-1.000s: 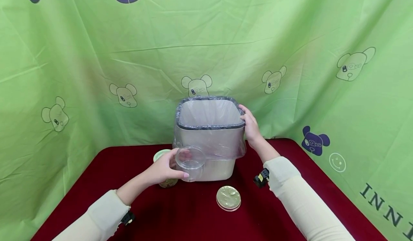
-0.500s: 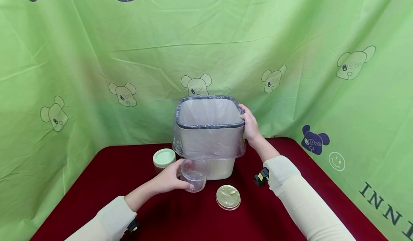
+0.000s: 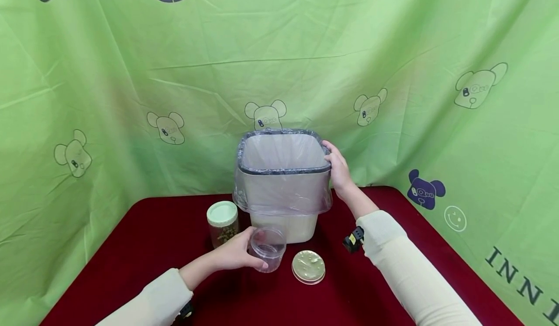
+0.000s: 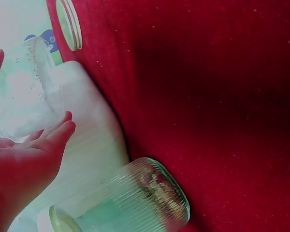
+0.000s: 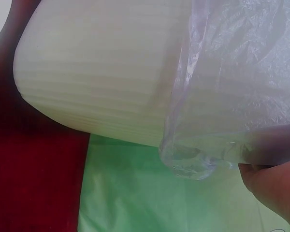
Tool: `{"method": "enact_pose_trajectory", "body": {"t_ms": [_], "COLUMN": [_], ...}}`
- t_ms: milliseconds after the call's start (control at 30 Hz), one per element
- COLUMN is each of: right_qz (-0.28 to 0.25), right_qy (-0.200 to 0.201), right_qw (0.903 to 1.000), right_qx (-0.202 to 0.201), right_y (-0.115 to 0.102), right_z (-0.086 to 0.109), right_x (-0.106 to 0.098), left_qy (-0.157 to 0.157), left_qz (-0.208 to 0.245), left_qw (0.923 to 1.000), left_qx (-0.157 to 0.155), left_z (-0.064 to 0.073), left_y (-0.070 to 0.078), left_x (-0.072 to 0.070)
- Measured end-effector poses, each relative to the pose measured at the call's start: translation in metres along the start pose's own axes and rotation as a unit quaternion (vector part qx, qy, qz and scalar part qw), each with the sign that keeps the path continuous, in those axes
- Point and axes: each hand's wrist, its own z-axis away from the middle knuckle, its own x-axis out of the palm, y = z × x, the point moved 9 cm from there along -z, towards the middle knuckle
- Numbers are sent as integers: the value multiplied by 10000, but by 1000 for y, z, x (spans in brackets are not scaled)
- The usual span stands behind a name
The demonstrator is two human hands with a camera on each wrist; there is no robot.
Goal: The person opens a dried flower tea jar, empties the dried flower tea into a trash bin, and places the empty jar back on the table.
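Observation:
My left hand (image 3: 238,252) holds a clear plastic jar (image 3: 269,249) by its side, thumb in front, just above the table. The jar has no lid on, and I see nothing inside it. In the left wrist view the same clear jar (image 4: 24,92) lies against the curled fingers. My right hand (image 3: 339,168) grips the right rim of a cream trash bin (image 3: 290,226), whose dark rim is covered by a thin clear bin liner (image 3: 284,190). Part of that hand is hidden behind the bin and liner in the right wrist view.
Left of the bin stands a ribbed jar (image 3: 222,224) with a pale green lid and brownish bits inside. A round gold lid (image 3: 308,267) lies on the dark red tablecloth (image 3: 349,292). Behind hangs a green printed curtain (image 3: 209,64).
My left hand has carried the clear jar toward me and to the right, away from the bin's front, uncovering the green-lidded jar. The right hand stays on the bin rim.

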Motion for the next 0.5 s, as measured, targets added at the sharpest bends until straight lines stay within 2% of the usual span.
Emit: {"method": "enact_pose_trajectory", "body": {"t_ms": [267,500], "right_qz": [56,103], "right_qy": [7,21], "right_qw": [10000,9999], "right_qx": [56,7], "right_y": [1,1], "right_z": [0,-1], "right_x": [0,0], "left_qy": [-168,-87], "left_qz": [-350,-531], "left_qw": [9992,9986], "left_qx": [-129,-13], "left_z": [-3,-7], "left_y": [-11,-13], "left_x": [10,16]}}
